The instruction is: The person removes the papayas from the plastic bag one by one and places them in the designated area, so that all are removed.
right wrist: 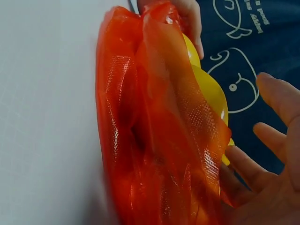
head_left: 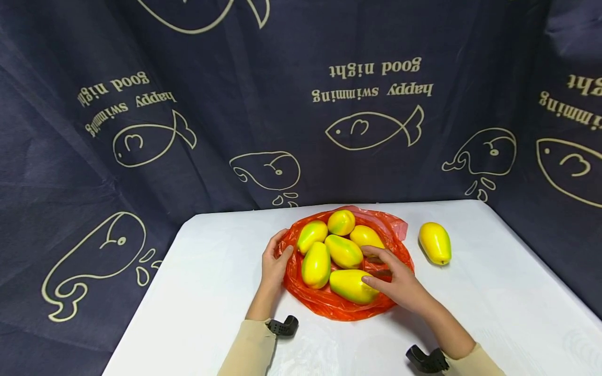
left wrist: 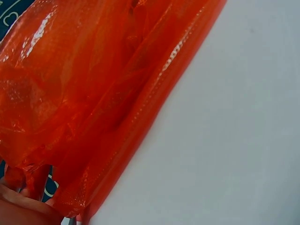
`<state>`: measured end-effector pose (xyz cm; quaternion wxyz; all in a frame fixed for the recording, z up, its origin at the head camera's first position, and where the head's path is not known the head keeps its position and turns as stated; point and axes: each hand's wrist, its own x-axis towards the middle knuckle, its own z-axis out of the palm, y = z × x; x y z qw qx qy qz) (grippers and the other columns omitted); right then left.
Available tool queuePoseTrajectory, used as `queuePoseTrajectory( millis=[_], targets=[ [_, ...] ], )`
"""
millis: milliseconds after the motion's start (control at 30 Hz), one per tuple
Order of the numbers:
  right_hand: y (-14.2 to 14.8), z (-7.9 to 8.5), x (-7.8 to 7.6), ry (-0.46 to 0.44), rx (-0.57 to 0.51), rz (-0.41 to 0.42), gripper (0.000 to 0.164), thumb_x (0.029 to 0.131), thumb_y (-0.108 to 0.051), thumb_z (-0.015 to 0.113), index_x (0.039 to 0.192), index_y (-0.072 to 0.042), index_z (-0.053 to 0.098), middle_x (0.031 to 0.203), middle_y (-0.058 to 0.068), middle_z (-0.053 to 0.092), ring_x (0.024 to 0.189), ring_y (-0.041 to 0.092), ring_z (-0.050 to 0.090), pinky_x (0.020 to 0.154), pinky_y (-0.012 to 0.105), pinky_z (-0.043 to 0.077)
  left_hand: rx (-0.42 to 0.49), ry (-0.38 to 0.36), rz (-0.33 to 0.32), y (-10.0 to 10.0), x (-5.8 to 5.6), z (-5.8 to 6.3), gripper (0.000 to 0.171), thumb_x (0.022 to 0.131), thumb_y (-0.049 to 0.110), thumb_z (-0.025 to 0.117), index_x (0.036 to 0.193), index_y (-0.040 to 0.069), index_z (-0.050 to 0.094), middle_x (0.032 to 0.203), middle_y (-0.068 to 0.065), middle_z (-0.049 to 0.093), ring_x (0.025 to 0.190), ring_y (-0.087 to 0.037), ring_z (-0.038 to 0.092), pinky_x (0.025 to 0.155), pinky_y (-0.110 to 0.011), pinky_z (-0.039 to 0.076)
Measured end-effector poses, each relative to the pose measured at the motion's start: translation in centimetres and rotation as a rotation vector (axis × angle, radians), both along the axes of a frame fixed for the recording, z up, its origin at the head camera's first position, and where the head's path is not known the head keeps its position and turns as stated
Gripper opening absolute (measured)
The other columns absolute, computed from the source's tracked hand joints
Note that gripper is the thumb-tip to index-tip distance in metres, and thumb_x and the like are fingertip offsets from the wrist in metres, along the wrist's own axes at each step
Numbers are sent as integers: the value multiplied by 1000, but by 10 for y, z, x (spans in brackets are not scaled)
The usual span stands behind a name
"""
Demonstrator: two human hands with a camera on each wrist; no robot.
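A red plastic bag (head_left: 338, 312) sits wide open at the table's middle, holding several glossy yellow fruits shaped like papayas, tinged with green. My left hand (head_left: 275, 263) grips the bag's left edge, thumb on the inner side. In the left wrist view, the fingers of that hand (left wrist: 28, 208) show at the lower corner against crumpled red film. Over the bag's right side, my right hand (head_left: 400, 279) has its fingers spread, with the thumb tip at the front papaya (head_left: 352, 286). The right wrist view shows this hand (right wrist: 276, 178) with fingers apart beside the bag.
One more papaya (head_left: 435, 243) lies on the white table (head_left: 211, 271) to the right of the bag. Behind the table and along both sides hangs a dark blue cloth (head_left: 301, 62) printed with fish and whales. Each wrist carries a black camera mount (head_left: 425, 359).
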<state>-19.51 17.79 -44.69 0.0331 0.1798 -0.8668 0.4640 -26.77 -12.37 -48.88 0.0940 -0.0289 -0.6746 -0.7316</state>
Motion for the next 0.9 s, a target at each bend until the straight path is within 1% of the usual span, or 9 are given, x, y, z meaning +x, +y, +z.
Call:
queuePoseTrajectory(
  millis=[67, 200, 400, 533, 633, 900],
  targets=[
    [0, -1, 0, -21, 4, 17, 61, 90, -36, 73, 145, -28, 47, 142, 0, 56, 129, 27, 52, 106, 59, 46, -2, -5, -1, 0, 0, 0, 47, 97, 8, 59, 143, 17, 53, 149, -4, 52, 137, -25, 48, 112, -35, 46],
    [0, -4, -2, -54, 5, 55, 61, 89, -36, 73, 144, -26, 49, 144, 1, 55, 131, 30, 52, 107, 60, 45, -5, -13, 0, 0, 1, 0, 46, 97, 9, 59, 142, 19, 54, 149, -3, 51, 137, -25, 48, 111, -35, 47],
    [1, -7, -2, -67, 16, 95, 57, 88, -35, 75, 140, -27, 54, 143, -1, 55, 133, 32, 49, 110, 62, 41, -2, -2, -3, 0, -1, 0, 47, 97, 9, 59, 143, 17, 53, 150, -5, 51, 138, -26, 47, 113, -38, 45],
    [1, -9, -2, -77, 36, 107, 56, 87, -37, 75, 138, -29, 55, 141, -3, 57, 133, 31, 48, 110, 62, 40, 0, -1, -2, 0, 0, 0, 46, 97, 8, 59, 142, 17, 54, 148, -5, 53, 137, -24, 48, 113, -38, 45],
    [1, -10, -2, -90, 52, 117, 57, 86, -37, 76, 138, -28, 55, 140, -4, 57, 132, 31, 48, 110, 61, 42, 0, -11, 1, 0, 0, 0, 45, 97, 8, 59, 140, 19, 55, 147, -2, 54, 135, -22, 49, 112, -38, 46],
    [0, -12, -1, -163, 95, 122, 56, 85, -39, 77, 137, -31, 56, 140, -1, 56, 129, 29, 49, 108, 59, 45, 7, -16, -10, 0, 0, -1, 46, 97, 8, 59, 141, 19, 54, 148, -3, 52, 137, -24, 48, 114, -41, 44]
  ],
)
